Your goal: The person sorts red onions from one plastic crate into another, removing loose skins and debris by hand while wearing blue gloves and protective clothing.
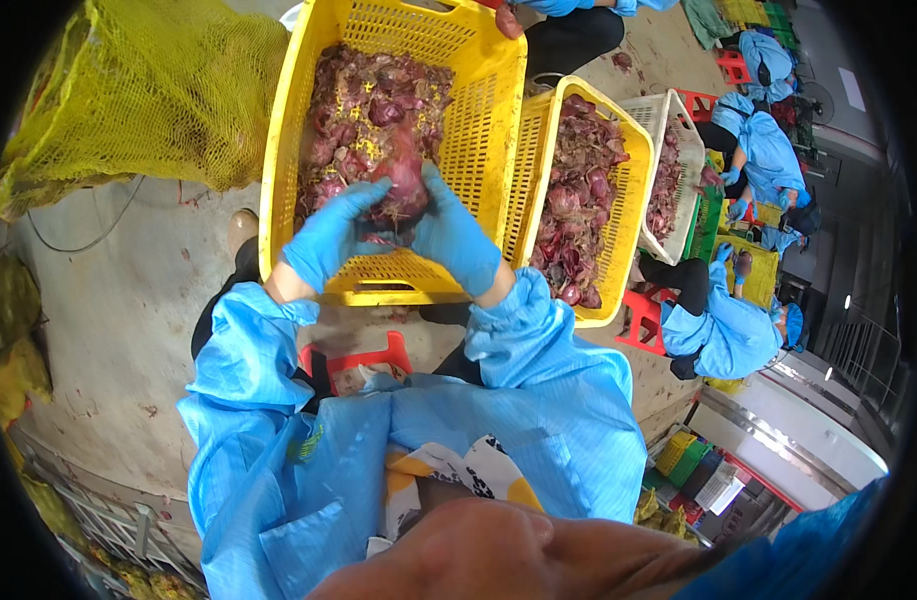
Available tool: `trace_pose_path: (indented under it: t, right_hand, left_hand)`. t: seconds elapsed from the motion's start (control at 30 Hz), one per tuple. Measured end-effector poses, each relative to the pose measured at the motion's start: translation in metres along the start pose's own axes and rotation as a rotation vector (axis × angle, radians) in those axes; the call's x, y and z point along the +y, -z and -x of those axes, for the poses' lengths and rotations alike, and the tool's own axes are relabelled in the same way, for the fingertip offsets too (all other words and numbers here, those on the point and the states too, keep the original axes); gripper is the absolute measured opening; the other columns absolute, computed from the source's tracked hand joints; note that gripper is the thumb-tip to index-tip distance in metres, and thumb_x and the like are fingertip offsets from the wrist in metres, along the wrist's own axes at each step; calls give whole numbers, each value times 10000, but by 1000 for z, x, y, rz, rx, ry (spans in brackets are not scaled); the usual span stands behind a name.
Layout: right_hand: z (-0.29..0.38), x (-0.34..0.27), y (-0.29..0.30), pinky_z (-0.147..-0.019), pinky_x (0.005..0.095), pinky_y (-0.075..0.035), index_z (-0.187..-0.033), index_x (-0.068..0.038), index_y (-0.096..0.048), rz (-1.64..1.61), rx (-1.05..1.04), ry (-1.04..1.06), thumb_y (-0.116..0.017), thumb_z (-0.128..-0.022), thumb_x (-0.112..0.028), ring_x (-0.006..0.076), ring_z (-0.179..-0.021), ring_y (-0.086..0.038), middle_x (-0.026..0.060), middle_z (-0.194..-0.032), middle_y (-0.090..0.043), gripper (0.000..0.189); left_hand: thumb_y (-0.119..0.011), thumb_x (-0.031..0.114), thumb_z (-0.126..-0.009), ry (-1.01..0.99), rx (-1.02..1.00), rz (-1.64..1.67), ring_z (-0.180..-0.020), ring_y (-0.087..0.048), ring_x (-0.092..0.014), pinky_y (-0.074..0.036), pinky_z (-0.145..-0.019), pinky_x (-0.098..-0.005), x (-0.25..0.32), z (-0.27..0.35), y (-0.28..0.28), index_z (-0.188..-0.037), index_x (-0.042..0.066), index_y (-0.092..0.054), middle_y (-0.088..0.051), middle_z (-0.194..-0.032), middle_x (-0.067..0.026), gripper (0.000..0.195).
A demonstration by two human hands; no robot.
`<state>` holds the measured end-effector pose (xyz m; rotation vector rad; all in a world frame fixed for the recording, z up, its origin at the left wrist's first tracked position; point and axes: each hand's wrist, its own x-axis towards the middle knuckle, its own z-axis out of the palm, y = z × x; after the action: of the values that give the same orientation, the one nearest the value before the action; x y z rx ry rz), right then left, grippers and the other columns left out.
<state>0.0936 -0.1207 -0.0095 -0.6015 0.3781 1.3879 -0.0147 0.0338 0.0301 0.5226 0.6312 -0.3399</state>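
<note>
A red onion [404,187] with loose, papery skin is between my hands, over the near part of a yellow plastic crate [482,161]. My left hand [337,234], in a blue glove, grips its left side. From the right, my right hand [458,238], gloved alike, holds the same onion, its fingers pointing up. Motion blurs the onion's upper end, and my hands hide part of its underside. Beneath, onion skins [383,82] and several red onions cover much of the crate's slatted bottom.
To the right stand a second yellow crate [631,157] of onions and skins and a white crate [695,150]. A yellow mesh sack [180,82] fills the upper left. Below my hands is a red stool [395,349]. Several people in blue gowns [728,334] sit at the right.
</note>
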Motion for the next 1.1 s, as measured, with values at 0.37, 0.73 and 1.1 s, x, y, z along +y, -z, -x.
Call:
trace_pose_path:
  t: [0.37,0.73,1.1]
  right_hand:
    - [26,-4,-61,-955,369,-410,-1281,-62,-418,1741,202,819,-820,-543,-179,294,-1107,-502,136,-1210,-511,849]
    - [6,2,-6,-762,370,-489,-1146,-96,-570,1524,258,446,-727,-667,-230,305,-836,-639,142,-916,-651,522]
    - [1,16,-8,-599,489,-445,-1042,-156,-604,2172,290,480,-513,-738,-230,410,-709,-575,212,-757,-601,326]
  left_hand:
    - [-772,167,-696,-277,89,-425,-923,-586,-188,-532,-715,-287,-8,-12,-2,-1276,56,-397,-539,-1111,-106,700]
    - [-630,226,-830,-342,-10,-40,-977,-582,-186,-477,-862,-330,-12,-6,-1,-1194,31,-485,-574,-1105,-89,438]
    - [-768,129,-696,-389,53,-296,-986,-568,-168,-497,-824,-316,-18,-2,34,-1196,35,-459,-589,-1081,-79,596]
